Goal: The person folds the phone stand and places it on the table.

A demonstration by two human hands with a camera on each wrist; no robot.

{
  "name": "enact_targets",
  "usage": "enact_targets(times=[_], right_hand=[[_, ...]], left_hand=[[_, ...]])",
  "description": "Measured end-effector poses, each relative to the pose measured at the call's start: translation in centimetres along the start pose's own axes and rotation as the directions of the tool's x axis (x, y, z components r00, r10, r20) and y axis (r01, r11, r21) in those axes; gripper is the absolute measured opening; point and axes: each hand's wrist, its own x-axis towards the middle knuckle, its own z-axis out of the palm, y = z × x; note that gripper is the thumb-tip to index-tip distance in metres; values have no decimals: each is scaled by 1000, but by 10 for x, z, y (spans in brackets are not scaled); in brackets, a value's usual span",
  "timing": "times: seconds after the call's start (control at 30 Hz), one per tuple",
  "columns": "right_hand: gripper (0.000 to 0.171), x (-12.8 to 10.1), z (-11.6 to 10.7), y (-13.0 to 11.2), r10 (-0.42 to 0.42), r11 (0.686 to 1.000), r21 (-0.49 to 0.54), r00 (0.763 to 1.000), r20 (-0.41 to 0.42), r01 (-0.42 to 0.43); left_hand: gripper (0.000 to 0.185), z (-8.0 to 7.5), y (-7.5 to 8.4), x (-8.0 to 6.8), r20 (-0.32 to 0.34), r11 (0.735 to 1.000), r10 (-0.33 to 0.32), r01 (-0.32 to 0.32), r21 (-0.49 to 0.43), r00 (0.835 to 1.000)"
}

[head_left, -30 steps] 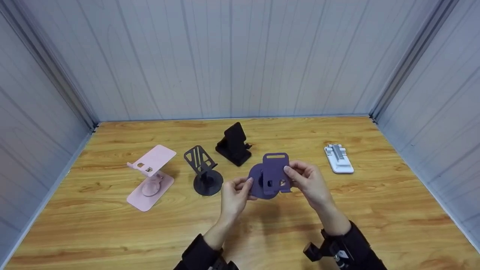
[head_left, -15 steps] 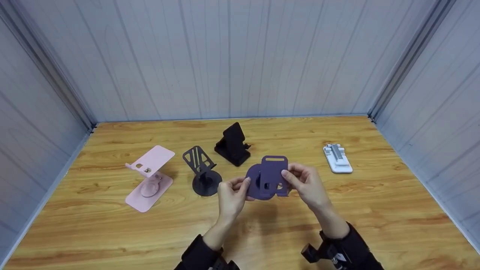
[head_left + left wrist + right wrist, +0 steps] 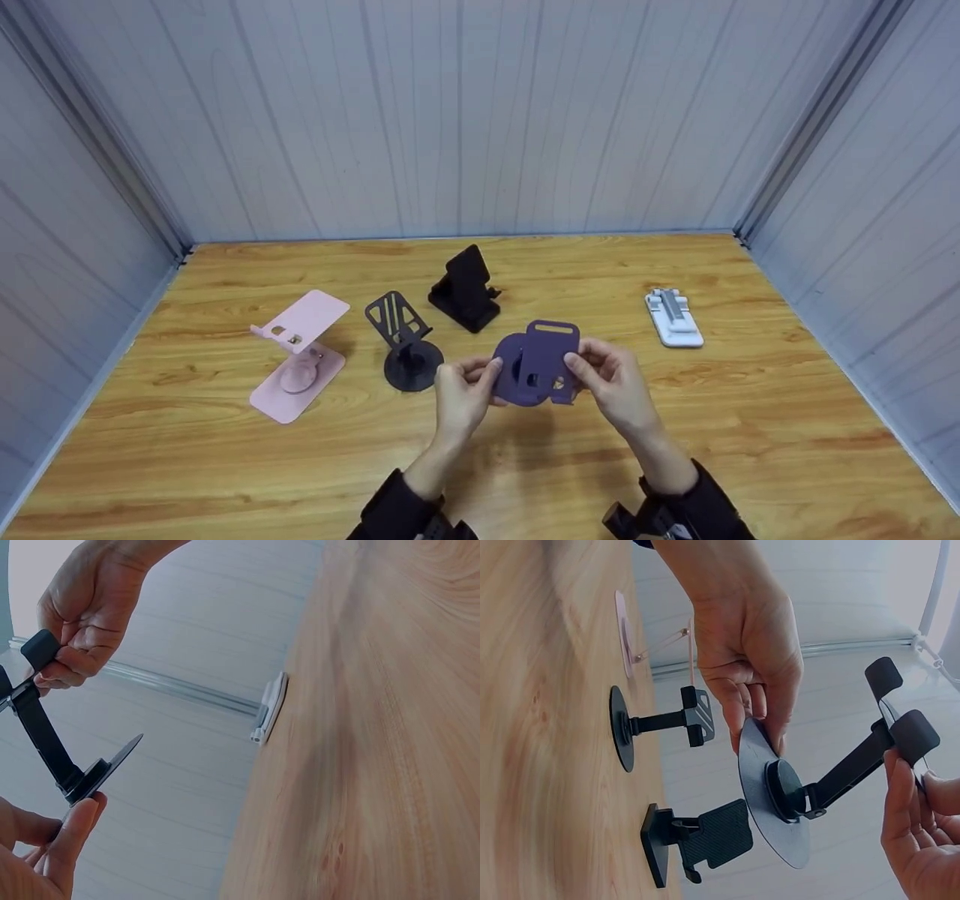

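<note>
A purple phone stand (image 3: 551, 352) is held up off the table between both hands. My left hand (image 3: 463, 394) pinches the rim of its round base (image 3: 754, 799), thumb on top. With thumb and fingers, my right hand (image 3: 616, 382) grips the side edge of the slotted upper plate. A dark hinged arm (image 3: 847, 769) joins base and plate; it slants away from the base in the right wrist view. Two curved lips (image 3: 915, 736) stick out from the plate's lower end. In the head view the plate overlaps the right part of the base.
On the wooden table (image 3: 300, 472) stand a pink phone stand (image 3: 311, 319), a black round-based stand (image 3: 412, 364) and a black square-based stand (image 3: 466, 289). A folded white stand (image 3: 675, 319) lies at the right. Pale panels (image 3: 480, 120) wall the back and sides.
The purple phone stand and both hands have shifted slightly down in the head view, and the plate sits a little lower against the base. Both grips stay the same.
</note>
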Motion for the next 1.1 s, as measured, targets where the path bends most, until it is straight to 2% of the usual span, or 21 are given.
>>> enact_targets(times=[0.17, 0.4, 0.73, 0.9, 1.1], right_hand=[[19, -3, 4, 3, -43, 999, 13, 999, -6, 43], [10, -8, 10, 4, -86, 995, -61, 995, -54, 83], [7, -13, 17, 12, -182, 979, -103, 980, -85, 173], [6, -15, 21, 20, -258, 962, -114, 962, -88, 247], [8, -17, 23, 31, -371, 924, -126, 926, -73, 360]], left_hand=[[17, 0, 0, 0, 4, 1000, -8, 8, -2, 1000], [19, 0, 0, 0, 11, 999, -39, 39, -16, 999], [19, 0, 4, 1, 8, 989, -132, 132, -61, 991], [20, -2, 6, 3, 7, 987, -150, 151, -48, 989], [19, -4, 7, 4, 8, 978, -195, 195, -80, 981]])
